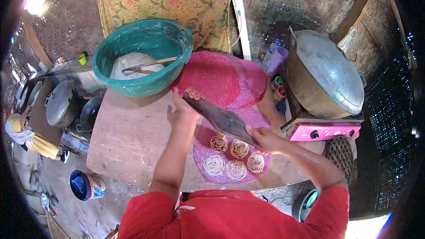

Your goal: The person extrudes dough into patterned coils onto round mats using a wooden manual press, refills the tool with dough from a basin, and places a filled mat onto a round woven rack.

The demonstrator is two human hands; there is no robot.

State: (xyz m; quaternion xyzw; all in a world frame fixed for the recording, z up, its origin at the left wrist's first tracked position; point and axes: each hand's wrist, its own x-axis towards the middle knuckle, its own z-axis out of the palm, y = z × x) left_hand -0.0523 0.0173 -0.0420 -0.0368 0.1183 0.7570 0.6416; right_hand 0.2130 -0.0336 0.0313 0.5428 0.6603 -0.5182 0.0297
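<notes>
A long dark wooden hand press (225,120) is held tilted above the table between my two hands. My left hand (188,104) is wrapped round its far-left end, with fingertips showing over the top edge. My right hand (264,140) grips the lower right end. Beneath it lies a round pink mat (201,161) carrying several coiled nests of thin noodle strands (236,170). The press partly covers the back of this mat. Whether strands hang from its underside cannot be seen.
Behind the mat is a stack of pink round mats (210,79). A green basin (144,89) with white dough and a wooden stick stands back left. At right, a large lidded pot (310,79) sits over a pink stove (323,131). A person (31,137) is at far left.
</notes>
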